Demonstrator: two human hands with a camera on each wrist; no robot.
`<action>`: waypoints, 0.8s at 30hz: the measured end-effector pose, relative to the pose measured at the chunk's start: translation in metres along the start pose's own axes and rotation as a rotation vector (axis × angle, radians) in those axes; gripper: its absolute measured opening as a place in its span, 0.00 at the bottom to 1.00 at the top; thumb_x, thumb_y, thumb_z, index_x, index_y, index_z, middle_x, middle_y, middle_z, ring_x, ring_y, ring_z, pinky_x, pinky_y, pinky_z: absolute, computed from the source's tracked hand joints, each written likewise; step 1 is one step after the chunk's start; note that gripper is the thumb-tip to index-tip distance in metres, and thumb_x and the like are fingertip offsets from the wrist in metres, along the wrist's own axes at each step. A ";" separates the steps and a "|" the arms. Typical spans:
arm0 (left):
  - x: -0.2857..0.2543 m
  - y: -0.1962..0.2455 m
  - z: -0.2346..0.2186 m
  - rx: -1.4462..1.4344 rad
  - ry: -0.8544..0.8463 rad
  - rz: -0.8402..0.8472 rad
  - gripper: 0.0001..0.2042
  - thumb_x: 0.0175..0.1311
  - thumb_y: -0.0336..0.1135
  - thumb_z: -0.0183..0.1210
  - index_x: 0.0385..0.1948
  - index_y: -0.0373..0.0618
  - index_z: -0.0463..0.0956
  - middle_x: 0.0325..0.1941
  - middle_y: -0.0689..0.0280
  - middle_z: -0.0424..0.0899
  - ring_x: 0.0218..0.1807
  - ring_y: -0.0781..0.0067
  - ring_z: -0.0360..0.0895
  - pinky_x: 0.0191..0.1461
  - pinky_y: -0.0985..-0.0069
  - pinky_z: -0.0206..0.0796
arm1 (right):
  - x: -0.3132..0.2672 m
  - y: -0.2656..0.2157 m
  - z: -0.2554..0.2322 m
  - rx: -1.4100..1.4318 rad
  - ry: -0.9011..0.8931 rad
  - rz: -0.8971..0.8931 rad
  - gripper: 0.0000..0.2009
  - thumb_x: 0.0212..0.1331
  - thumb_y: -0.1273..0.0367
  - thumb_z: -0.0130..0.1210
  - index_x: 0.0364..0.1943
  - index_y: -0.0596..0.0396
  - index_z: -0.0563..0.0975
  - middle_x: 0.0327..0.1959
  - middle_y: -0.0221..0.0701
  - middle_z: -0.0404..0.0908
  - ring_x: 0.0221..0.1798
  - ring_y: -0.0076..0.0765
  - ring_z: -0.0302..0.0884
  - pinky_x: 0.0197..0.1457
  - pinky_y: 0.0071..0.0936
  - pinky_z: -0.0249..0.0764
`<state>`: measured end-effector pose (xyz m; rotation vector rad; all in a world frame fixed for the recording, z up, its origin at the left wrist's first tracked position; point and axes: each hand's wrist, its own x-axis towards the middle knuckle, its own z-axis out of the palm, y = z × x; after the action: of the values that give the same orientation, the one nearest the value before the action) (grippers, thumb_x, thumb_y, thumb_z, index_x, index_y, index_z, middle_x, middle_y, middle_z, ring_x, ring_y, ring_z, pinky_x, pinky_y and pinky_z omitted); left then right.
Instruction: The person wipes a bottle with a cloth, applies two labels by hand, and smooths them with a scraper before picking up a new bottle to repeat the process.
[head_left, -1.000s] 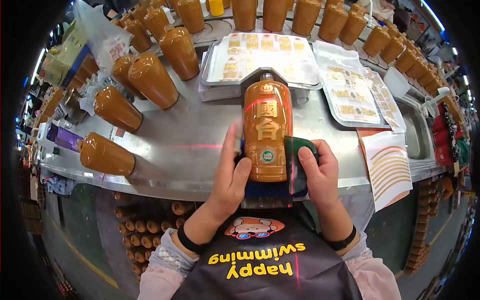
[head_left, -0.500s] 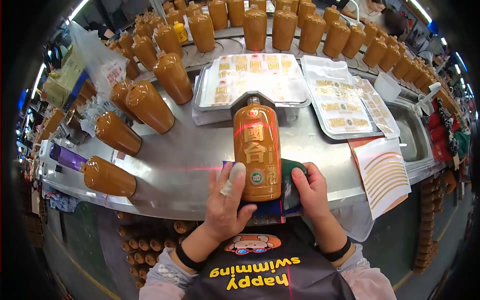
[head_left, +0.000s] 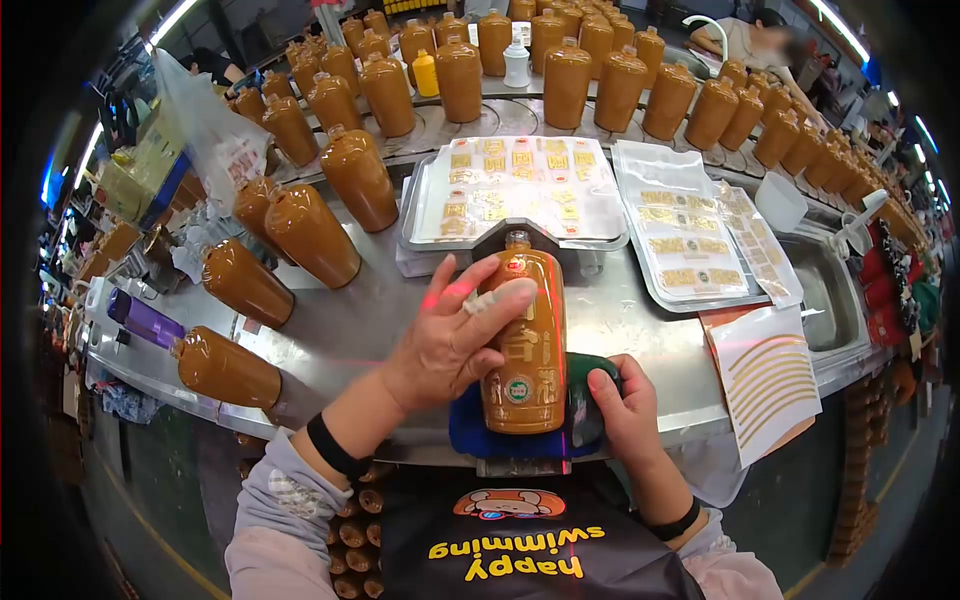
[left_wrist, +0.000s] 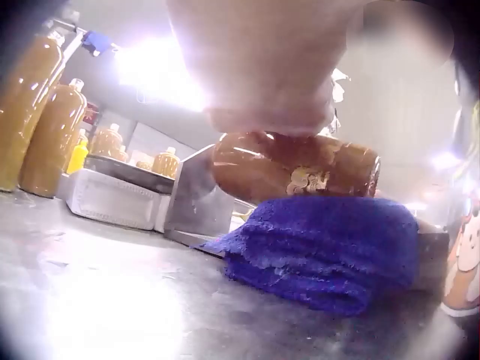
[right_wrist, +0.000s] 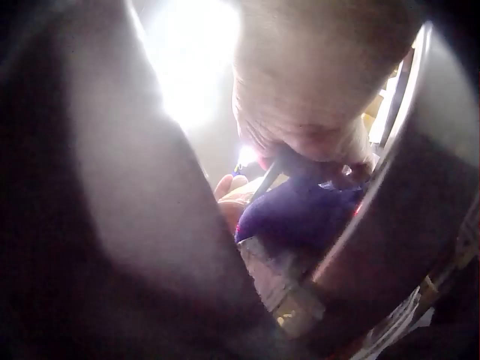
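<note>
While the brown bottle [head_left: 545, 345] lies face up over the folded blue cloth [head_left: 470, 425] on the steel table [head_left: 330, 335], we see its neck pointing away from the person, into the notched metal rest [head_left: 492, 238], its long axis running from the person toward the trays. The left hand [head_left: 445, 340] is unclenched, gripping nothing, its wrapped forefinger laid across the bottle's upper front. The right hand [head_left: 628, 405] pinches the dark green pad [head_left: 588, 368] beside the bottle's lower right side.

We find the upper lettering mostly covered by the left hand; its forearm fills the top of the left wrist view, and dark blurred shapes hide much in the right wrist view. We count two trays, left [head_left: 412, 218] and right [head_left: 690, 302], one yellow bottle [head_left: 426, 74], one white bottle [head_left: 516, 65] and five standing bottles [head_left: 358, 182] at left; the far rows overlap too much to count.
</note>
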<state>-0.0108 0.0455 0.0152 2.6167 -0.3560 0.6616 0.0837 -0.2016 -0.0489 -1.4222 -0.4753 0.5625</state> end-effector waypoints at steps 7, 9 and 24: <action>-0.037 0.022 -0.004 0.093 -0.095 0.011 0.27 0.71 0.55 0.44 0.67 0.53 0.65 0.68 0.63 0.70 0.75 0.51 0.53 0.78 0.50 0.31 | 0.002 -0.001 0.000 -0.027 0.010 -0.019 0.10 0.66 0.65 0.57 0.37 0.59 0.73 0.29 0.21 0.74 0.33 0.14 0.66 0.37 0.16 0.67; -0.028 0.017 -0.010 0.095 -0.111 0.008 0.27 0.70 0.55 0.45 0.67 0.54 0.65 0.67 0.63 0.71 0.75 0.51 0.54 0.78 0.49 0.32 | 0.003 0.000 0.000 -0.014 0.007 -0.010 0.10 0.66 0.65 0.57 0.37 0.59 0.73 0.29 0.22 0.74 0.33 0.15 0.66 0.37 0.17 0.67; -0.024 0.058 0.000 0.086 -0.011 -0.075 0.35 0.62 0.58 0.56 0.67 0.47 0.63 0.64 0.52 0.73 0.74 0.47 0.53 0.75 0.44 0.37 | 0.010 -0.030 0.003 -0.148 0.036 -0.078 0.10 0.63 0.67 0.61 0.37 0.59 0.75 0.28 0.23 0.77 0.29 0.15 0.70 0.34 0.18 0.69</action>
<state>-0.0513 -0.0021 0.0224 2.7017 -0.2369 0.6507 0.0922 -0.1945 -0.0185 -1.5450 -0.5503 0.4459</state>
